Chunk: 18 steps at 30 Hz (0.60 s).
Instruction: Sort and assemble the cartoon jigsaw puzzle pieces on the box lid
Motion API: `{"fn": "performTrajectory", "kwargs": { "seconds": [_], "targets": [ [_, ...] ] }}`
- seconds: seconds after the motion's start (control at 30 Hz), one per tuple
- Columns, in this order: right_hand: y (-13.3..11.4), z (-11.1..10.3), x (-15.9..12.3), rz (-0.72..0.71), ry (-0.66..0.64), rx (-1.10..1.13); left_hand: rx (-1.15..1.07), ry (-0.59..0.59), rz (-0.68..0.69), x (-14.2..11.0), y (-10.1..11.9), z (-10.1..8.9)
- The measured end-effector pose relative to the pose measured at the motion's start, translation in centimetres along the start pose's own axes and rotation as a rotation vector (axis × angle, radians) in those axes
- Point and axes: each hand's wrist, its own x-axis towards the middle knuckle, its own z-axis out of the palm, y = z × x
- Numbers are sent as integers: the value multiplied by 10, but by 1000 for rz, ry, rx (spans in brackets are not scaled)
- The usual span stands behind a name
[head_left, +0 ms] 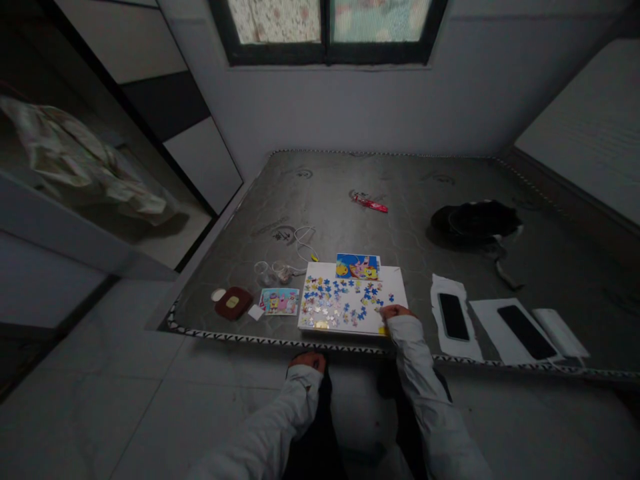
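A white board (393, 280) lies at the near edge of a bare grey mattress (380, 220), with several loose blue and yellow puzzle pieces (333, 297) scattered on it. My right hand (395, 311) rests on the board's near right part, fingers curled at the pieces; whether it grips one is too small to see. My left hand (307, 361) hangs below the mattress edge near my knee, curled, with nothing visible in it. A cartoon picture card (357, 266) lies at the board's far edge and another (279, 301) left of the board.
Two dark phones (453, 316) (526, 331) lie on white sheets to the right. A dark red case (233, 303), white cables (287, 267), a red wrapper (371, 203) and a black bag (475, 221) also sit on the mattress. A wardrobe stands at left.
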Motion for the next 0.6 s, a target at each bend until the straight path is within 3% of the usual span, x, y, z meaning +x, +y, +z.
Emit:
{"fn": "performTrajectory", "kwargs": {
  "seconds": [0.33, 0.6],
  "targets": [
    [-26, -9, -31, 36, 20, -149, 18, -50, -9, 3, 1, 1],
    [-29, -17, -32, -16, 66, -161, 11, -42, -4, 3, 0, 2]
  ]
}}
